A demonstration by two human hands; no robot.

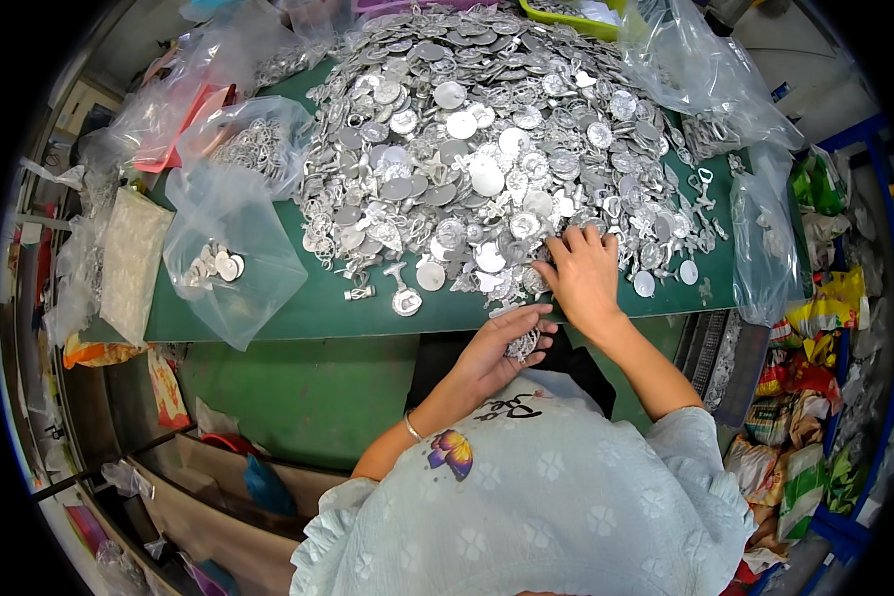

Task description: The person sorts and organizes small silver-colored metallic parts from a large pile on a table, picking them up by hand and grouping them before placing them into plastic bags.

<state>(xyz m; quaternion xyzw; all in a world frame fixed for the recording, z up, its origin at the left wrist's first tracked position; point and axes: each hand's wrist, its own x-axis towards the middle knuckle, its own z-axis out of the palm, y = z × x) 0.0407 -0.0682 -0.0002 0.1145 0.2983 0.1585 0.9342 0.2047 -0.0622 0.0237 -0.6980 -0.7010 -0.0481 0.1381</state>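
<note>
A large heap of silver metal pieces [487, 177] covers the middle of the green table [368, 316]. Many are round discs; others are openwork shapes with rings or shaped handles. Just off the near table edge, my left hand [495, 354] is curled around a few silver metal pieces [522, 344], their exact shape partly covered by the fingers. My right hand [584, 276] reaches onto the near right side of the heap, fingers spread and tips touching the pieces. A round piece with a handle [405, 301] lies apart near the front edge.
On the left, one clear plastic bag [233, 223] holds several discs, and another [268, 124] holds ring-like metal parts. A red tray [174, 134] stands behind them. Plastic bags [765, 238] hang over the right edge. A blue rack [889, 268] with colourful packages stands beyond.
</note>
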